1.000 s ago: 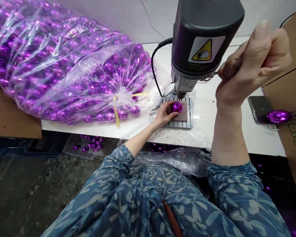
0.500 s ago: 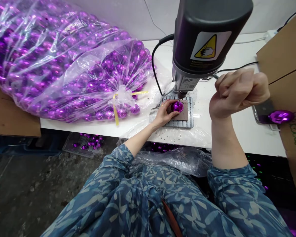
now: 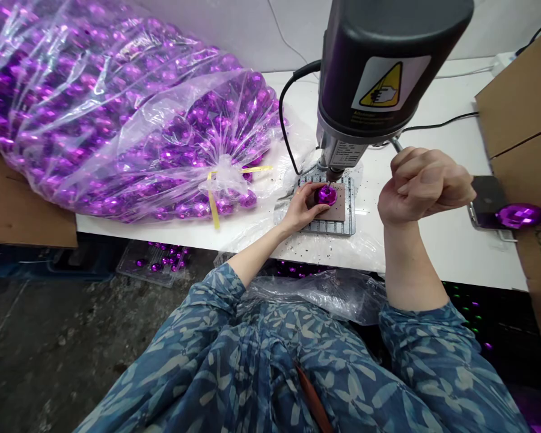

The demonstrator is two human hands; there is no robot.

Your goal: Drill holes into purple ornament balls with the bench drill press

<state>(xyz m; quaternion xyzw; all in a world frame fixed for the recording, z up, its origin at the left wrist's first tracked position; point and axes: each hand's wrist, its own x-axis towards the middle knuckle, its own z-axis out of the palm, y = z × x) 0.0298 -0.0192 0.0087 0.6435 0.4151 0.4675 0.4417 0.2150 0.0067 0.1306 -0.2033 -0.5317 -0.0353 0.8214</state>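
- The left hand (image 3: 303,210) and the right hand (image 3: 426,186) are well apart, with the drill head between them and further back.
- The left hand's fingers curl over a faceted purple ball ornament (image 3: 327,195), clamping it down on a brown pad (image 3: 339,201).
- The right hand is a closed fist around the end of a metal lever (image 3: 395,143), raised to the right of the drill head.
- The ball sits on the pad directly below a thin drill bit (image 3: 331,176); the tip is right at the top of the ball, though the picture does not settle whether they touch.
- The pad lies on a perforated metal plate (image 3: 327,227), and dark specks of debris (image 3: 270,246) are scattered on the plastic sheet (image 3: 252,240) near it.
- The black drill head (image 3: 390,66) carries a yellow warning label (image 3: 383,85), and a black cord (image 3: 285,114) loops down from it on the left.
- A large clear plastic bag of purple ornaments (image 3: 117,114), tied with yellow tape (image 3: 213,204), fills the far left of the white table (image 3: 451,240).
- To the right, a phone (image 3: 487,201) lies near the table edge, with another faceted ball (image 3: 520,215) beside it on brown cardboard (image 3: 518,102).
- Near the person, a patterned blue sleeve (image 3: 433,343) covers the right arm, and a crumpled plastic bag (image 3: 324,294) sits below the table edge.
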